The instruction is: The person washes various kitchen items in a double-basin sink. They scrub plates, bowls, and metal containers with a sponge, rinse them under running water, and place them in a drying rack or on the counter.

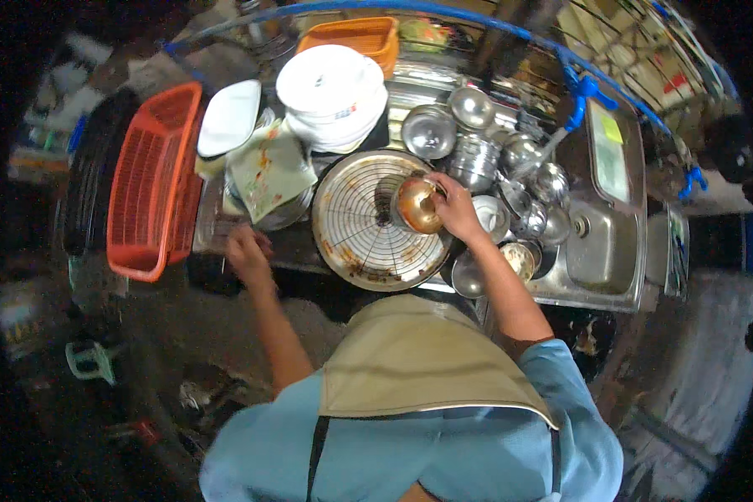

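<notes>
My right hand (457, 207) holds a shiny metal bowl (416, 204) by its rim, above the right part of a large round tray with a wire-ring grid (376, 248) that bears brown food residue. Left of the tray, my left hand (249, 254) is near the counter's front edge, blurred, its fingers partly curled; whether it holds anything cannot be told. Beyond it a stained pale square plate (270, 166) lies tilted on other dishes. Right of the tray, metal bowls and cups (475, 160) are heaped together.
Stacked white plates (329, 81) and an orange basket (376, 41) stand at the back. A white square dish (229, 119) is beside a tall red plastic basket (150, 182) at left. A steel sink basin (602, 251) is at right, and a blue-handled tap (577, 103) reaches over the metalware.
</notes>
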Available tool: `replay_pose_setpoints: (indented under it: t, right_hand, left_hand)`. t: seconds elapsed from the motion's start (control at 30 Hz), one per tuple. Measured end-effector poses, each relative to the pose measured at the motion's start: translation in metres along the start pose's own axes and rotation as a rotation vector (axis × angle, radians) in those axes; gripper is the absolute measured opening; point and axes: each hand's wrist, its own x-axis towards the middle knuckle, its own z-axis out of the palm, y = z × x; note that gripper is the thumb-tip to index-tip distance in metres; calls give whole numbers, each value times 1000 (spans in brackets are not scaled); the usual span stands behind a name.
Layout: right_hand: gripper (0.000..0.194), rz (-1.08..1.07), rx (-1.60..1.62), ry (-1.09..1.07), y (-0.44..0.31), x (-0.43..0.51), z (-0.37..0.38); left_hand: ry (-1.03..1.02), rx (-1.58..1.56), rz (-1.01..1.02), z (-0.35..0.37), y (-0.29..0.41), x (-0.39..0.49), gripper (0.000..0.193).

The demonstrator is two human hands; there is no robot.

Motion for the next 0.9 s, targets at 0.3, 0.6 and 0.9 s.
replay_pose_setpoints:
  t: [0.3, 0.6, 0.9]
  right_hand:
    - [42, 536, 1141, 485, 37, -74, -96]
    - [51, 5, -287, 667, 2, -85, -91]
    - [38, -170, -323, 235, 31, -55, -17]
  left_hand:
    - [-121, -223, -659, 87, -48, -99, 53]
    - [-93, -56, -483, 92, -51, -115, 39]
    - [11, -199, -686, 73, -88, -140, 41]
